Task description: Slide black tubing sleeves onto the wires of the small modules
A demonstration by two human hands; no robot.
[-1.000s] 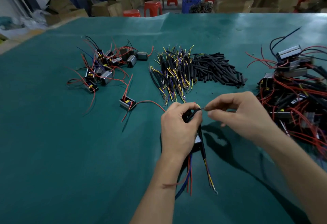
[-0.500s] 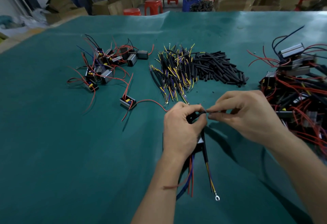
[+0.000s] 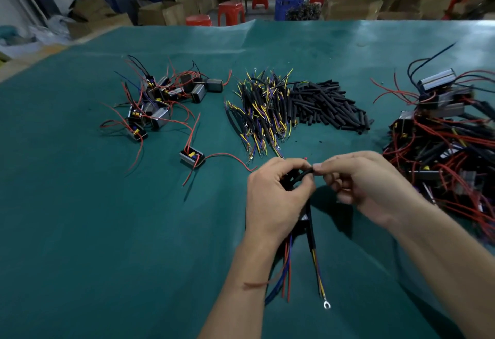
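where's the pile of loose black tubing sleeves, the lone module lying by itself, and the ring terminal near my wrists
pile of loose black tubing sleeves (image 3: 328, 104): head view, middle of the heap.
lone module (image 3: 192, 156): head view, top of its small body.
ring terminal (image 3: 326, 305): head view, metal ring at the wire's end.

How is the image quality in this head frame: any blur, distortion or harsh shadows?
Head view: wide-angle bending curves the table's far edge; background cartons are soft; dim, even light casts soft shadows under the left hand and right hand; the sleeve between them reads fairly sharp.
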